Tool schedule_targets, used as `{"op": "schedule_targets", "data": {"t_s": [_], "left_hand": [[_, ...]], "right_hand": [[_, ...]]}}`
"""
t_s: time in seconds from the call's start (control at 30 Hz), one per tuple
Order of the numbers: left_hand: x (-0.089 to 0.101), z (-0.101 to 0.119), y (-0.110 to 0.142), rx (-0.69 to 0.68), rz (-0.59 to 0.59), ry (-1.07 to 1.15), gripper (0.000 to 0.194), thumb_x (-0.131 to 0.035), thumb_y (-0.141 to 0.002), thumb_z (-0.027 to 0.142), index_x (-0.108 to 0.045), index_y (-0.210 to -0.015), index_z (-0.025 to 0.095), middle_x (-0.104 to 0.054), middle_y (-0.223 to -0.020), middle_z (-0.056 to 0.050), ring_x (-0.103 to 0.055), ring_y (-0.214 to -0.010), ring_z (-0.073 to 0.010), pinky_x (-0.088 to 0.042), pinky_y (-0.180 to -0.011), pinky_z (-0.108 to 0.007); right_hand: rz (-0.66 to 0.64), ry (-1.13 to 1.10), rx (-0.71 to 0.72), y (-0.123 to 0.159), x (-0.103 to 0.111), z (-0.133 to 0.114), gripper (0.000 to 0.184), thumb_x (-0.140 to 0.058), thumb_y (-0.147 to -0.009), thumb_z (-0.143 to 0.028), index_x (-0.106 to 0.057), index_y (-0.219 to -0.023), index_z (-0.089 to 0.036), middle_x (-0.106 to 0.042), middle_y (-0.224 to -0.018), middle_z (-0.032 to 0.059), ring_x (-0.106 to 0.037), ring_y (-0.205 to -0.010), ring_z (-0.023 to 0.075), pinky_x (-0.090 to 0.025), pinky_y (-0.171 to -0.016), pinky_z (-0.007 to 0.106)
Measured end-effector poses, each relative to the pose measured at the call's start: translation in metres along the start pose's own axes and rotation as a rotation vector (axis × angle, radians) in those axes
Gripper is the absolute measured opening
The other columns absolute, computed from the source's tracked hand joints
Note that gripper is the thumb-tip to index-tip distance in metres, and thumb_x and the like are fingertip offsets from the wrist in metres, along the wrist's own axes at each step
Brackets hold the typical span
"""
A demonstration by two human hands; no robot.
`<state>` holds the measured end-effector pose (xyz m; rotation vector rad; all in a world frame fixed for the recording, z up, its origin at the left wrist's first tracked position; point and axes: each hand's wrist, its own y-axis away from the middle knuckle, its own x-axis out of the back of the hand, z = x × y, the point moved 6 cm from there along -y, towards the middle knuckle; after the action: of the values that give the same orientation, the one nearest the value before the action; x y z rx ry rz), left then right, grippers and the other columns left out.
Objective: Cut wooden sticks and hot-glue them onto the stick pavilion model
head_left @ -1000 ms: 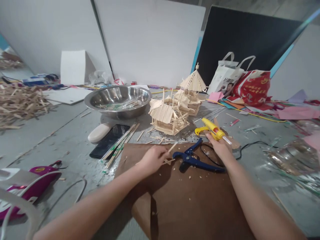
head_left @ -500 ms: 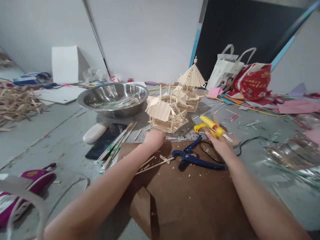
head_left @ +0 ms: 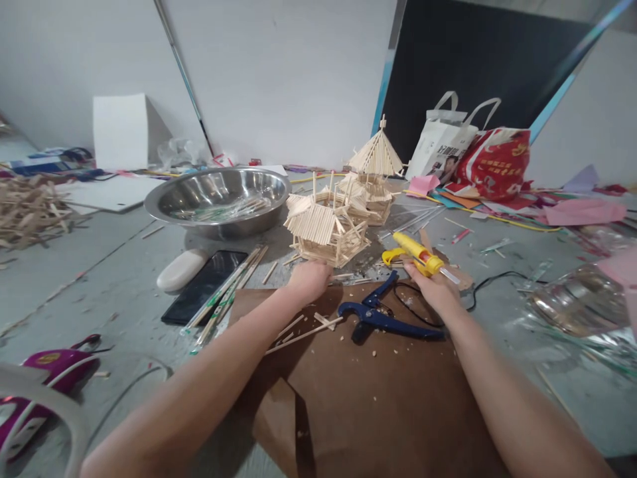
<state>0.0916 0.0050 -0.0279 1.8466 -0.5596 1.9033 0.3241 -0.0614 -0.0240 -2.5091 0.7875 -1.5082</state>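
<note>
My left hand (head_left: 309, 279) is closed at the lower front edge of a small pavilion model (head_left: 323, 229) built of thin wooden sticks. Its fingertips are hidden, so what they hold cannot be made out. My right hand (head_left: 432, 289) is closed around a yellow hot glue gun (head_left: 417, 251), with a clear glue stick (head_left: 450, 275) poking out of its back end. Between the hands, blue-handled cutters (head_left: 393, 320) lie on a brown sheet (head_left: 388, 411). Loose wooden sticks (head_left: 303, 337) and small offcuts are scattered near my left wrist.
Behind the model stands a taller pointed-roof pavilion (head_left: 377, 159). On the left are a steel basin (head_left: 219, 229), a phone (head_left: 199, 295), a white oval case (head_left: 182, 270) and bagged sticks (head_left: 226, 299). A black cord (head_left: 490, 279) runs rightward; bags (head_left: 495, 162) stand at the back right.
The whole view has shifted a little, so things appear slightly farther left. Both hands keep nearly the same places by the model and the glue gun.
</note>
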Motion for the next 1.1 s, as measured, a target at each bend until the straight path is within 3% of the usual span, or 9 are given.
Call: {"op": "schedule_targets", "data": {"t_s": [0.2,0.4,0.9,1.0,1.1], "left_hand": [[-0.005,0.003,-0.01,0.032,-0.025,0.036,0.028,-0.036,-0.077,0.026,-0.061,-0.077,0.014,-0.061,-0.079,-0.014,-0.058,-0.077,-0.0247,-0.043,-0.065,-0.035],[-0.004,-0.005,-0.007,0.025,0.006,0.061,0.026,-0.035,-0.076,0.024,-0.057,-0.089,0.018,-0.061,-0.087,-0.01,-0.056,-0.081,-0.0206,-0.043,-0.067,-0.031],[-0.006,0.003,-0.01,0.045,-0.08,0.088,0.017,-0.045,-0.069,0.022,-0.059,-0.073,0.014,-0.061,-0.078,-0.013,-0.058,-0.076,-0.0233,-0.042,-0.064,-0.032],[-0.001,0.002,-0.004,0.035,-0.047,0.111,0.018,-0.041,-0.072,0.022,-0.058,-0.075,0.015,-0.061,-0.076,-0.011,-0.057,-0.073,-0.0205,-0.041,-0.063,-0.03],[0.013,-0.004,0.005,0.029,0.059,0.235,0.02,-0.038,-0.075,0.022,-0.056,-0.075,0.016,-0.059,-0.07,-0.006,-0.054,-0.068,-0.0156,-0.039,-0.063,-0.027]], "right_hand": [[-0.031,-0.002,-0.025,0.0,-0.001,-0.001,0.04,-0.039,-0.072,-0.05,-0.06,-0.087,-0.02,-0.062,-0.086,0.0068,-0.055,-0.083,0.0235,-0.039,-0.073,0.034],[-0.039,-0.013,-0.045,0.0,0.0,0.0,0.041,-0.039,-0.07,-0.052,-0.06,-0.085,-0.02,-0.063,-0.082,0.0065,-0.055,-0.081,0.024,-0.04,-0.073,0.035],[-0.035,-0.086,-0.028,0.002,-0.001,-0.001,0.045,-0.039,-0.07,-0.053,-0.059,-0.09,-0.019,-0.062,-0.088,0.0063,-0.055,-0.084,0.0229,-0.039,-0.073,0.033],[-0.025,-0.082,-0.03,0.002,0.0,-0.001,0.046,-0.038,-0.07,-0.054,-0.059,-0.091,-0.019,-0.063,-0.087,0.0064,-0.055,-0.084,0.0231,-0.039,-0.072,0.033],[-0.03,-0.069,-0.057,0.002,0.0,0.0,0.049,-0.037,-0.07,-0.056,-0.06,-0.093,-0.019,-0.062,-0.089,0.0071,-0.055,-0.085,0.0237,-0.039,-0.073,0.034]]}}
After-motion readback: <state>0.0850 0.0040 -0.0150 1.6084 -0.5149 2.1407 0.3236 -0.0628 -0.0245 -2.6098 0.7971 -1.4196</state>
